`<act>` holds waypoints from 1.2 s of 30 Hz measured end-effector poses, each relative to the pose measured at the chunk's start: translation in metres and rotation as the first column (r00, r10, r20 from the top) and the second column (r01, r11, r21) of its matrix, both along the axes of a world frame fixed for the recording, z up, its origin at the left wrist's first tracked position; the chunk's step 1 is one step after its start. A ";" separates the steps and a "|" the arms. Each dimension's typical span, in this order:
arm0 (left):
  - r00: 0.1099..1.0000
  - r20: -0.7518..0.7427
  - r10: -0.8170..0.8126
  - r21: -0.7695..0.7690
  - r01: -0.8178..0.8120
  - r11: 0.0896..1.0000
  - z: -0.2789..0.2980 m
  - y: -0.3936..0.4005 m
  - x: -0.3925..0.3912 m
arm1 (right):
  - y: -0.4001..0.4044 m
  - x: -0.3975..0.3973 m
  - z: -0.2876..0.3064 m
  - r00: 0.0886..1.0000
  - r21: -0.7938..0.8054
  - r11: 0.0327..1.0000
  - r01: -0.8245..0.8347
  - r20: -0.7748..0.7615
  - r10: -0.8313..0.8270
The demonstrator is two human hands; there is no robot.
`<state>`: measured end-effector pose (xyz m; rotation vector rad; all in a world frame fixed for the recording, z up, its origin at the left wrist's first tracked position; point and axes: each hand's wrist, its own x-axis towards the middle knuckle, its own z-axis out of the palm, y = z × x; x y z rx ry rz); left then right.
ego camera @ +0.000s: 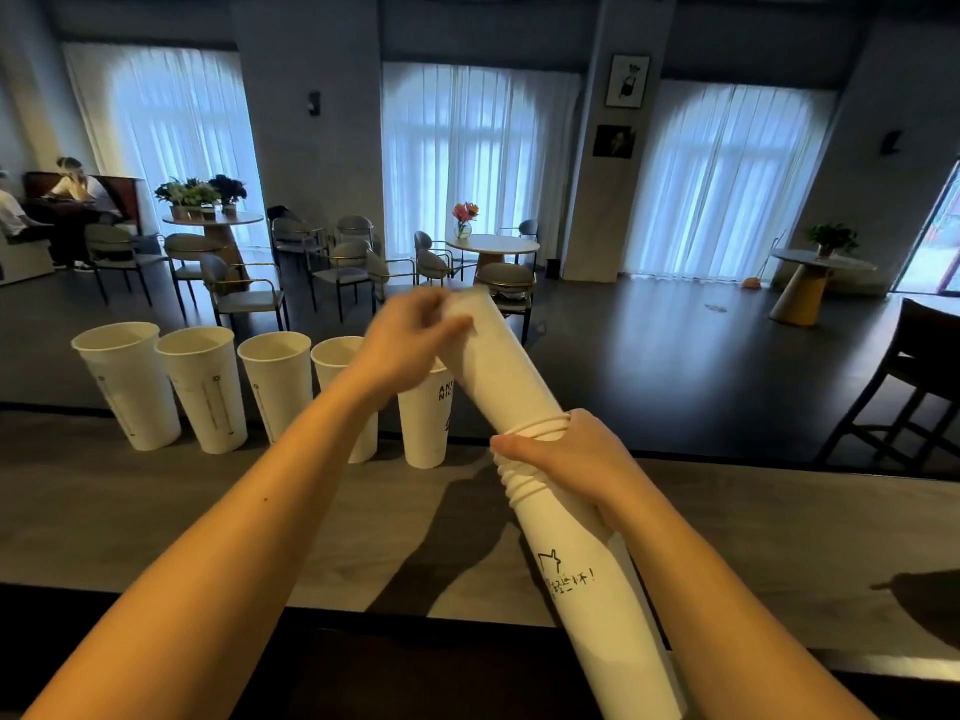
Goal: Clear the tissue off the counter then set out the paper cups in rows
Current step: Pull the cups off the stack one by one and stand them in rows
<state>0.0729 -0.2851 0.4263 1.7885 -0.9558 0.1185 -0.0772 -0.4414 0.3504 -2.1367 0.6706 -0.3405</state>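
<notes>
A long stack of white paper cups [587, 574] slants across the middle, its top end pointing up and away from me. My right hand [566, 457] grips the stack around its ringed rims. My left hand [410, 337] pinches the top cup [493, 366] at its far end. Several white paper cups stand upright in a row along the counter's far edge, from the leftmost cup [127, 384] to a printed cup [426, 423] partly hidden behind my left arm. No tissue is in view.
The grey wooden counter [156, 511] runs across the frame, with a dark drop beyond its far edge. A dark bar stool [904, 387] stands at the right. Café tables, chairs and seated people fill the room behind.
</notes>
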 end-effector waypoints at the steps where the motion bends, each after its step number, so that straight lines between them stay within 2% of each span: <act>1: 0.995 0.053 0.089 -0.082 -0.084 0.993 0.006 -0.002 0.006 | -0.006 -0.002 0.000 1.000 -0.010 1.000 0.025 -0.013 -0.025; 3: 0.958 0.188 0.214 -0.146 -0.189 0.971 0.009 -0.011 0.015 | -0.015 -0.004 -0.001 0.998 -0.021 0.998 0.054 -0.025 -0.054; 4: 0.942 0.252 0.223 -0.109 -0.201 0.973 0.006 -0.018 0.016 | -0.018 -0.004 -0.002 0.998 -0.023 0.998 0.052 -0.026 -0.053; 6: 0.917 0.363 0.166 0.087 -0.211 0.974 -0.014 -0.039 0.017 | -0.022 -0.002 -0.005 0.999 -0.021 0.999 0.038 -0.011 -0.038; 8: 0.890 0.449 0.081 0.283 -0.227 0.932 -0.038 -0.058 0.014 | -0.023 0.002 -0.008 0.999 -0.003 0.999 0.037 0.004 -0.037; 10: 0.847 0.531 0.009 0.355 -0.233 0.905 -0.060 -0.069 0.013 | -0.024 0.006 -0.011 0.999 0.018 0.999 0.042 0.008 -0.042; 13: 0.758 0.652 -0.021 0.355 -0.281 0.892 -0.084 -0.077 0.020 | -0.029 0.012 -0.015 0.999 0.031 0.999 0.044 -0.012 -0.044; 19: 0.682 0.731 -0.026 0.338 -0.328 0.882 -0.092 -0.088 0.031 | -0.039 0.020 -0.016 0.999 0.055 0.997 0.047 -0.016 -0.046; 27: 0.633 0.773 -0.042 0.306 -0.314 0.899 -0.092 -0.090 0.038 | -0.043 0.021 -0.010 0.999 0.068 0.997 0.034 0.003 -0.035; 36: 0.698 0.714 -0.060 0.399 -0.335 0.854 -0.084 -0.080 0.036 | -0.035 0.016 -0.002 0.999 0.080 0.996 0.032 0.026 -0.035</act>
